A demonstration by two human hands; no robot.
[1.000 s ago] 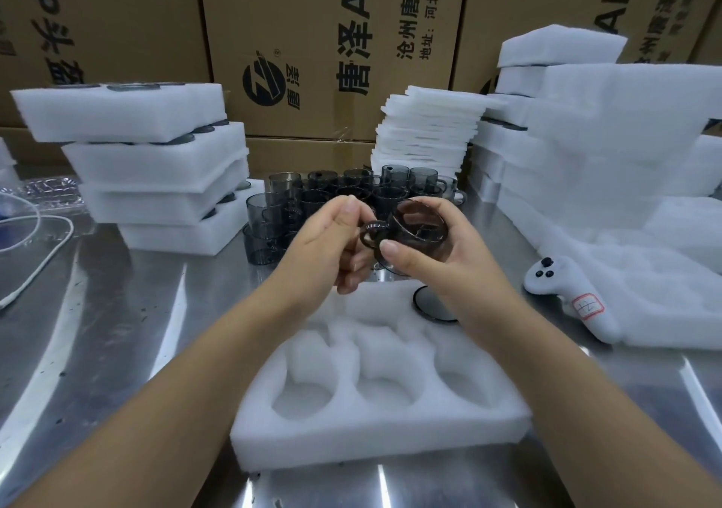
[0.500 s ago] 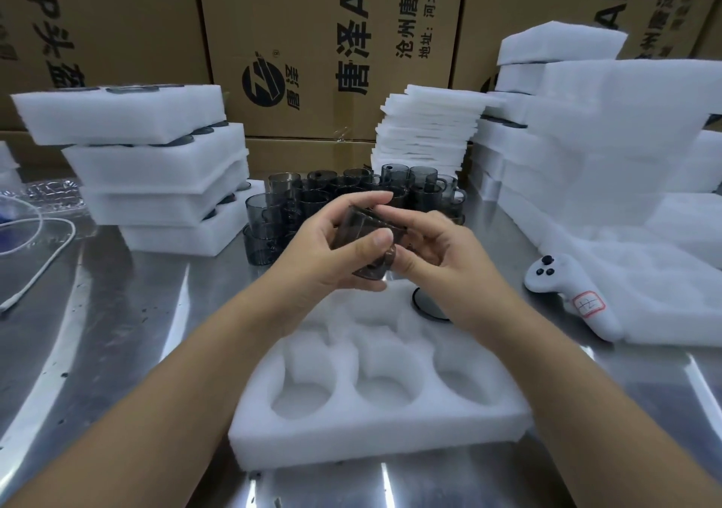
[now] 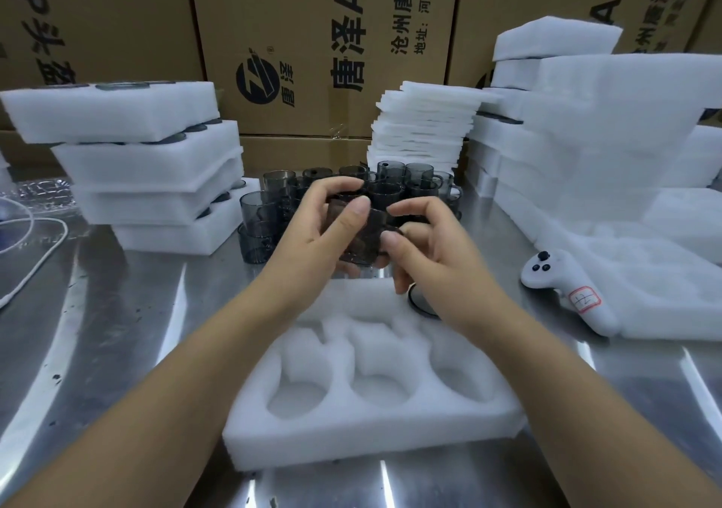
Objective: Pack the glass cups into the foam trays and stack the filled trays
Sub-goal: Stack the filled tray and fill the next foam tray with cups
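Both hands (image 3: 312, 230) (image 3: 426, 249) hold one smoky glass cup (image 3: 361, 239) above the foam tray (image 3: 375, 425).

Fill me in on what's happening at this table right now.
A person is packing smoky glass cups into foam trays. Both hands, left hand and right hand, hold one glass cup up above the open foam tray, whose visible pockets are all empty. More loose cups wait behind the hands on the steel table. A stack of filled trays stands on the left, and a white controller lies to the right.
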